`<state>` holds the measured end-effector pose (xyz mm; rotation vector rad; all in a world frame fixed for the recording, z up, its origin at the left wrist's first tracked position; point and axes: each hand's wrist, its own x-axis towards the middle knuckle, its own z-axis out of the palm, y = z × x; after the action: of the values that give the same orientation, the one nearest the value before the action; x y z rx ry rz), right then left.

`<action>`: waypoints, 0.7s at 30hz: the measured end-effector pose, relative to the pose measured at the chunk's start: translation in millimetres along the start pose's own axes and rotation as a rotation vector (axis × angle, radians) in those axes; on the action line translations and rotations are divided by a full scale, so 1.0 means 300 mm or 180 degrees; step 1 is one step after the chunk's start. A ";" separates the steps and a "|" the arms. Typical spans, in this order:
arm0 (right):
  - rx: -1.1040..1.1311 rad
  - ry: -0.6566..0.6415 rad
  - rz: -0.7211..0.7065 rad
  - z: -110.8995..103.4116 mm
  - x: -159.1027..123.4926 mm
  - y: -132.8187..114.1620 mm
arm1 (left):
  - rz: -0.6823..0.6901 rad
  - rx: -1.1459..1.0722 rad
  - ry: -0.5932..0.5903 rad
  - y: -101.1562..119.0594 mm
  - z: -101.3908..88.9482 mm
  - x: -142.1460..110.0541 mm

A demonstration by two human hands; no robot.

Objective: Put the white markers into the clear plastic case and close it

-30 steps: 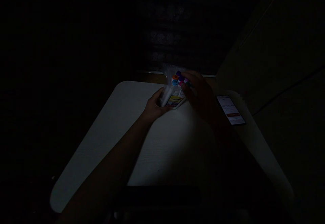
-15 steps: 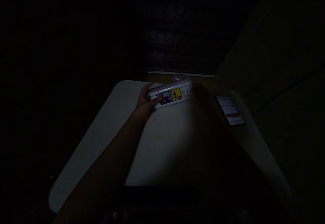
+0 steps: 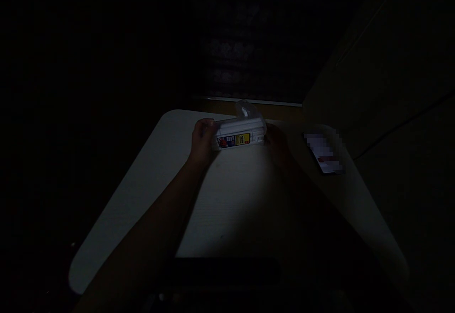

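Over the far part of a white table [image 3: 156,185], a clear plastic pack [image 3: 240,126] with white contents is held lengthwise. Its front bears a yellow and dark blue label [image 3: 233,140] with print too small to read. My left hand [image 3: 202,138] is closed round the pack's left end, thumb and fingers near its upper edge. In deep shadow, my right hand [image 3: 277,141] grips the right end; most of its fingers are hidden. Loose clear plastic [image 3: 246,108] sticks up behind the pack's top right.
A phone [image 3: 324,153] with a lit, blurred screen lies on the right side of the table. A dark cable [image 3: 401,126] runs along the wall at right. Beyond the table's far edge hangs a dark patterned cloth or curtain [image 3: 231,48]. The room is very dim.
The pack has tipped so that more of its top shows and its label looks narrower; it sits more level. My left thumb has moved off the label to the upper edge.
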<state>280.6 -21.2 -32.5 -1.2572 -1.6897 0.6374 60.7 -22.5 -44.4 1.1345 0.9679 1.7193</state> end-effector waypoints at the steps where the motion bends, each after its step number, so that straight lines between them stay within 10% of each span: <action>1: 0.0054 -0.0018 0.0033 0.000 -0.002 -0.001 | -0.0027 -0.0051 0.0097 0.002 0.000 0.002; 21: 0.0660 -0.0520 0.0412 -0.023 -0.032 -0.025 | 0.0094 -0.0028 0.0510 0.009 -0.031 0.016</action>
<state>284.0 -33.7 -26.7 -1.1983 -1.6338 0.9907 50.0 -20.3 -43.3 1.0218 1.0441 1.8589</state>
